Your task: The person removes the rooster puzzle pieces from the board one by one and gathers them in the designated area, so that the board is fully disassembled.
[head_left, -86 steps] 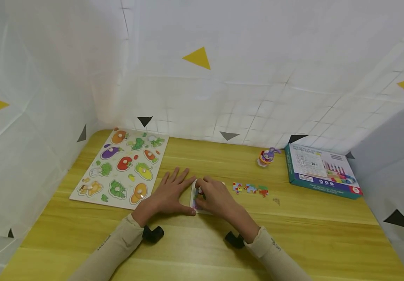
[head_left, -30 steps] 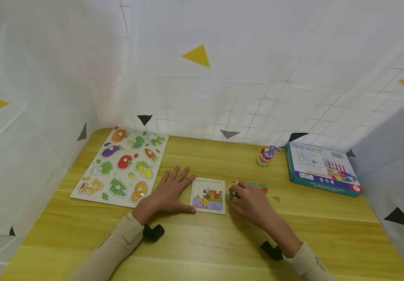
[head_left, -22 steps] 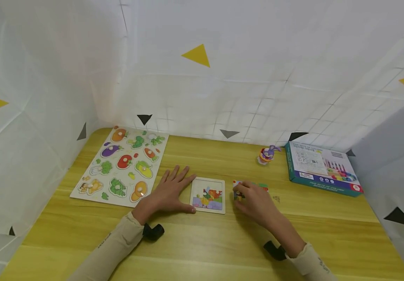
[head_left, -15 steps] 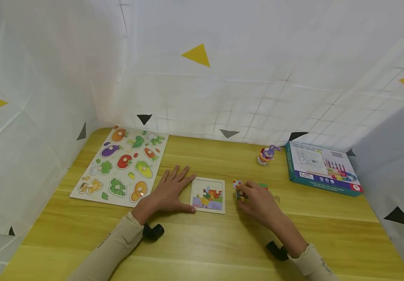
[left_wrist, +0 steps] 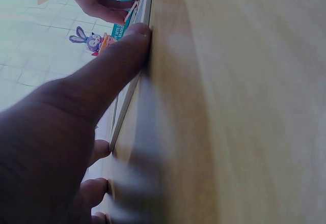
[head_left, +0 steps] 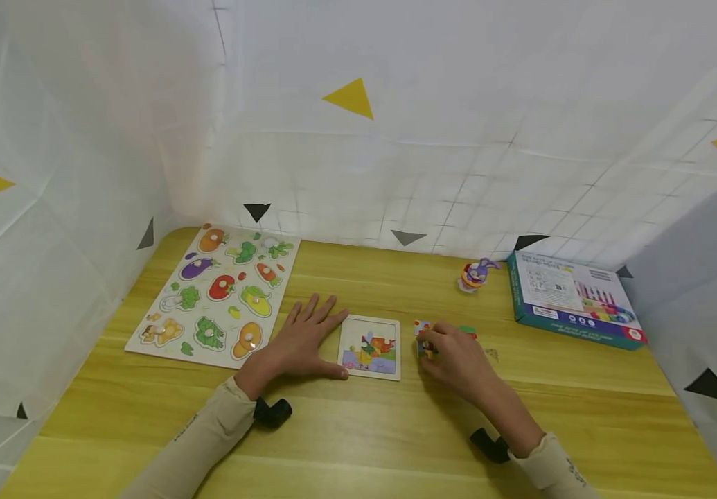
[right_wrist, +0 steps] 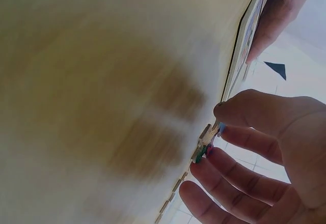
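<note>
A small square puzzle tray [head_left: 368,326] lies mid-table, its lower part filled with picture pieces and its upper part bare white. My left hand [head_left: 296,346] lies flat with spread fingers along the tray's left side, the thumb [left_wrist: 135,35] touching its near left corner. To the right of the tray, my right hand [head_left: 458,357] pinches a dark, colorful jigsaw piece [head_left: 427,348] between thumb and fingers, low over the table; the right wrist view shows this jigsaw piece [right_wrist: 206,140] tilted. Behind that hand a red-and-blue jigsaw piece [head_left: 420,326] shows, and a green one [head_left: 467,330] is mostly hidden.
A large vegetable peg board [head_left: 215,298] lies at the left. At the back right are a purple rabbit figure [head_left: 475,275] and a teal-edged box [head_left: 573,298]. White patterned sheets [head_left: 358,187] enclose the table's back and sides.
My right hand has moved from over the tray to its right, uncovering the tray; it now holds a jigsaw piece beside the loose row. The left hand stays put.
</note>
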`<state>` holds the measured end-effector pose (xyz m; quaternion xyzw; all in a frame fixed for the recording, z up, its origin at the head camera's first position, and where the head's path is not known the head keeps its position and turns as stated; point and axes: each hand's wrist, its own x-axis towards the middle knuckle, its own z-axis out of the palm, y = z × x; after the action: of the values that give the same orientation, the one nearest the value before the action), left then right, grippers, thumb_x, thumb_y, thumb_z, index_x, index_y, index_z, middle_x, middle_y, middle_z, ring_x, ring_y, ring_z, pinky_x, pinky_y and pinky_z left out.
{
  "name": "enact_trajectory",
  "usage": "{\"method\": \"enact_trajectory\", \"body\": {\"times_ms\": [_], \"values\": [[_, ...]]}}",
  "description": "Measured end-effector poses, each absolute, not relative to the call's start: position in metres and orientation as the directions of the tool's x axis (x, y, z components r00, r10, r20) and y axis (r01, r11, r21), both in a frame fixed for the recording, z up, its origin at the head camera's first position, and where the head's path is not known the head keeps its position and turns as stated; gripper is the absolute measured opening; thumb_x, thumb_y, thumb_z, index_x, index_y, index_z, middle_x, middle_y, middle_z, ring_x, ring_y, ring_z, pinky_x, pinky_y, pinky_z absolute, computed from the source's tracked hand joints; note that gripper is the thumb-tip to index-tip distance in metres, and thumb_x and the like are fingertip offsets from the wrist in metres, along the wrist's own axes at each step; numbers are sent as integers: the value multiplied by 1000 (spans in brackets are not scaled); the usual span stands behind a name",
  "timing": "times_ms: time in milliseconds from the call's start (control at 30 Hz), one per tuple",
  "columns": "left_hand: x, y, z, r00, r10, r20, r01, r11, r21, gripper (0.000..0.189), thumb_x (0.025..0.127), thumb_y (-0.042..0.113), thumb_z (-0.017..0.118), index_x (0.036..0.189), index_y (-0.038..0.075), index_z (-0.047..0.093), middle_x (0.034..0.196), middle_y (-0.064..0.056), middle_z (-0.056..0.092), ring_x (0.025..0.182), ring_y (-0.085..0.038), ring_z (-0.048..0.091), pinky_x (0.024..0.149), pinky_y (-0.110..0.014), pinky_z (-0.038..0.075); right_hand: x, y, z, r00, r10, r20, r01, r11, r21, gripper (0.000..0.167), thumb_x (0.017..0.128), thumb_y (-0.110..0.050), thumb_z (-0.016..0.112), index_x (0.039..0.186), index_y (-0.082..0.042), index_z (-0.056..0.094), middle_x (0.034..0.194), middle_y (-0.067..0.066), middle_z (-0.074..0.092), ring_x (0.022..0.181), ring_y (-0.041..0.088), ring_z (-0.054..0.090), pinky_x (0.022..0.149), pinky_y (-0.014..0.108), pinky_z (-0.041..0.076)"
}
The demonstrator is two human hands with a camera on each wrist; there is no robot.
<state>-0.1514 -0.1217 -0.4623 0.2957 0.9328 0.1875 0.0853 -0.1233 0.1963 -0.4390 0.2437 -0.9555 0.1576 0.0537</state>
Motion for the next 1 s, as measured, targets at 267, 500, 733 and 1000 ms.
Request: {"method": "enact_trajectory", "body": {"times_ms": [267, 500, 733, 1000], "values": [[-151, -121, -462, -811, 583, -47, 517, 753, 407, 110, 76, 74, 70, 160, 19, 27, 167, -12, 9, 151, -40, 1, 117, -61, 2, -125, 196, -442, -863, -461, 205, -503, 818, -278, 25, 75, -4, 84, 98, -7, 75, 87, 3, 61, 74, 11, 54, 61, 29, 49], [-150, -122, -460, -811, 584, -41, 520, 751, 408, 109, 76, 73, 71, 160, 19, 28, 166, -12, 10, 151, -40, 1, 117, -61, 2, -125, 195, -441, -849, -470, 241, -524, 806, -275, 27, 73, -4, 84, 98, -7, 75, 88, 4, 63, 73, 12, 55, 60, 29, 48], [-150, -122, -461, -810, 584, -44, 520, 752, 406, 109, 76, 73, 71, 160, 19, 27, 166, -13, 10, 151, -40, 1, 117, -61, 2, -125, 186, -438, -829, -495, 261, -555, 785, -276, 30, 74, -8, 85, 101, -5, 74, 92, 4, 65, 74, 13, 57, 62, 31, 50], [-150, -122, -464, -810, 585, -42, 522, 752, 403, 110, 76, 75, 70, 161, 20, 27, 167, -12, 9, 151, -39, 0, 117, -61, 2, -128, 168, -434, -798, -531, 286, -601, 741, -301, 31, 76, -10, 85, 104, -5, 75, 96, 6, 67, 80, 17, 61, 65, 34, 52]]}}
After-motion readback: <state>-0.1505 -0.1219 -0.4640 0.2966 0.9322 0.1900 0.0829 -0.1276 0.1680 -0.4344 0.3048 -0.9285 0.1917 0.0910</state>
